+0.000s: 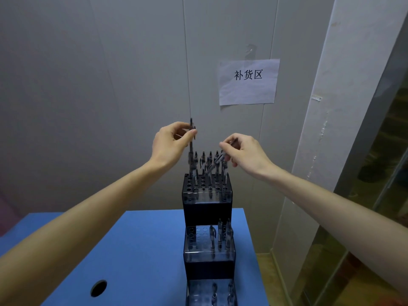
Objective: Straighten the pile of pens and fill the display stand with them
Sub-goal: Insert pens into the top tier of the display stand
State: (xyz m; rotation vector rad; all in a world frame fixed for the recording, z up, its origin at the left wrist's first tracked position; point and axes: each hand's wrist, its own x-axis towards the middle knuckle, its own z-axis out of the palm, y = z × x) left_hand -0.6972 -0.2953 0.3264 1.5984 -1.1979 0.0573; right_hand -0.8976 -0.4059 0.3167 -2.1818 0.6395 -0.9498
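Above the display stand (pixel 207 191), left hand (pixel 170 144) pinches an upright pen (pixel 191 138); right hand (pixel 245 151) pinches a slanted pen (pixel 217 161).

A grey panelled wall (pixel 110 74) carries a paper sign (pixel 248 81); a blue table (pixel 136 250) stands before it.

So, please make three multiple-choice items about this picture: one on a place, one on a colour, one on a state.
1. Where does the paper sign hang?
A. on the wall
B. on the table
C. on the stand

2. What colour is the table?
A. red
B. blue
C. green

3. How is the pen in the left hand held?
A. flat
B. upside down on the table
C. upright above the top tier

Key: 1 A, it is fixed to the grey wall; 2 B, the top is plainly blue; 3 C, it stands upright over the holes.
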